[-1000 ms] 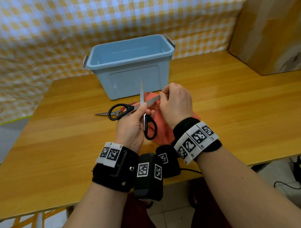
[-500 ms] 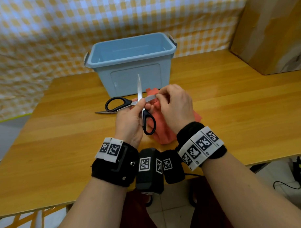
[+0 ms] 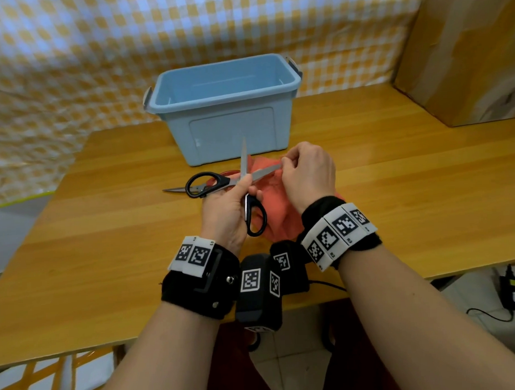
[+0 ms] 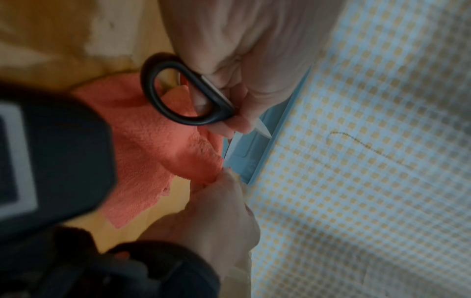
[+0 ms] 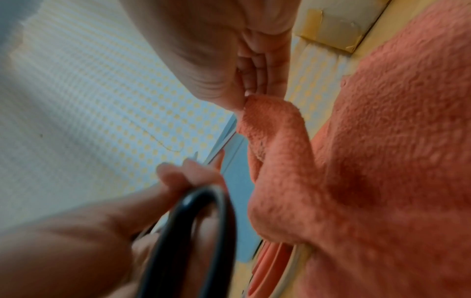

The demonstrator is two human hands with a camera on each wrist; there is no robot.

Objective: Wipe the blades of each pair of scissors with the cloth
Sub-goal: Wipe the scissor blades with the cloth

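Left hand point(image 3: 226, 209) clenches open black-handled scissors point(image 3: 252, 212). Right hand point(image 3: 308, 175), pinching the orange cloth point(image 3: 275, 206), has slid out to one blade's tip, finishing that stroke.

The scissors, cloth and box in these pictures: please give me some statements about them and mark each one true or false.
1. The left hand holds black-handled scissors with the blades spread open. True.
2. The right hand pinches an orange cloth at the end of one blade. True.
3. The blue box has a lid on it. False: it is open on top.
4. The cloth lies inside the box. False: it is on the wooden table in front of the box.
5. A second metal blade tip lies on the table, left of the hands. True.
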